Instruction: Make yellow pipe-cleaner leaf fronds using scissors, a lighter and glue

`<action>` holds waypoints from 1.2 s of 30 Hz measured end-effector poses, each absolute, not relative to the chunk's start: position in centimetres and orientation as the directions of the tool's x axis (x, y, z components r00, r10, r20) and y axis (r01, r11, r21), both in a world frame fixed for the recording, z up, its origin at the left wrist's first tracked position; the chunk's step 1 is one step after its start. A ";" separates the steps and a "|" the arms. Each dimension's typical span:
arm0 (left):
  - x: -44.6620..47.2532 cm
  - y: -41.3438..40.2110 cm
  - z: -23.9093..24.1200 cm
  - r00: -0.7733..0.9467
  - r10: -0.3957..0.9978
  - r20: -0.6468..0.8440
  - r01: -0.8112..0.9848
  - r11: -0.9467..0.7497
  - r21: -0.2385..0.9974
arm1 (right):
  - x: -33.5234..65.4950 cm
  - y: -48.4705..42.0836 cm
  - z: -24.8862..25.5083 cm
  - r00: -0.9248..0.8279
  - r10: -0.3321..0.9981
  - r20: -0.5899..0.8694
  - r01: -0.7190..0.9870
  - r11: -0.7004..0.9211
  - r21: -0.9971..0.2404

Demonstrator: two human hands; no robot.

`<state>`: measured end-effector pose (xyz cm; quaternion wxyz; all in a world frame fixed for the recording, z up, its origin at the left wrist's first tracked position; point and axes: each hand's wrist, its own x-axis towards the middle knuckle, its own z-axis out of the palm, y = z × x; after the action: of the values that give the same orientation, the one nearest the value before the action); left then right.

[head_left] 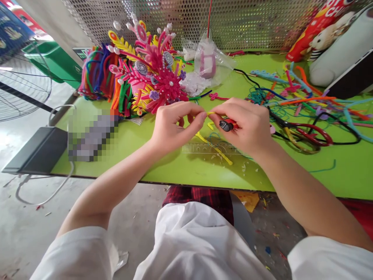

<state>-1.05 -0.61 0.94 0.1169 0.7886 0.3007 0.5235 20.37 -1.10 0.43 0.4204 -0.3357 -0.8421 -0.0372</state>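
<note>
Yellow strip (211, 113): thin, pinched between both hands, above the table (175, 171), middle of its width, nearer the near edge than the far.
Left hand (179, 124): thumb and forefinger closed on the strip's left end.
Right hand (247, 120): fingertips closed on the strip's other end; red-and-black tool (226, 125) also tucked in the grip, type unclear.
Short yellow bit (210, 126): just below the fingertips; can't tell if it joins the held strip.
Clear ruler (190, 148): flat near the near edge, below the hands.
Loose yellow piece (223, 154): slanting across the ruler.
Scissors (288, 125): red and yellow handles, right of the right hand, toward the right edge.
Fuzzy stem tangle (297, 89): mixed colours, right half, behind the scissors.
Pink flower bunch (170, 83): pearls and yellow leaves, left of middle, toward the far edge.
Stem bundles (97, 74): far left corner, beside the flowers.
Plastic bag (221, 60): pink item inside, by the far edge.
Dark grey box (37, 151): near left corner, white cable (43, 203) hanging off.
Red can (314, 33): far right corner, tilted.
</note>
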 end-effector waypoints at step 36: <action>-0.2 -0.9 -1.0 0.443 0.370 0.817 0.391 -0.900 0.195 | 19.3 -2.9 2.3 -0.273 0.612 0.742 0.773 0.599 -0.210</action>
<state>-0.25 -0.89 -1.03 -0.0111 0.8493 0.2239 0.4780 19.35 -2.87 2.26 0.4149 -0.4371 -0.7921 -0.0966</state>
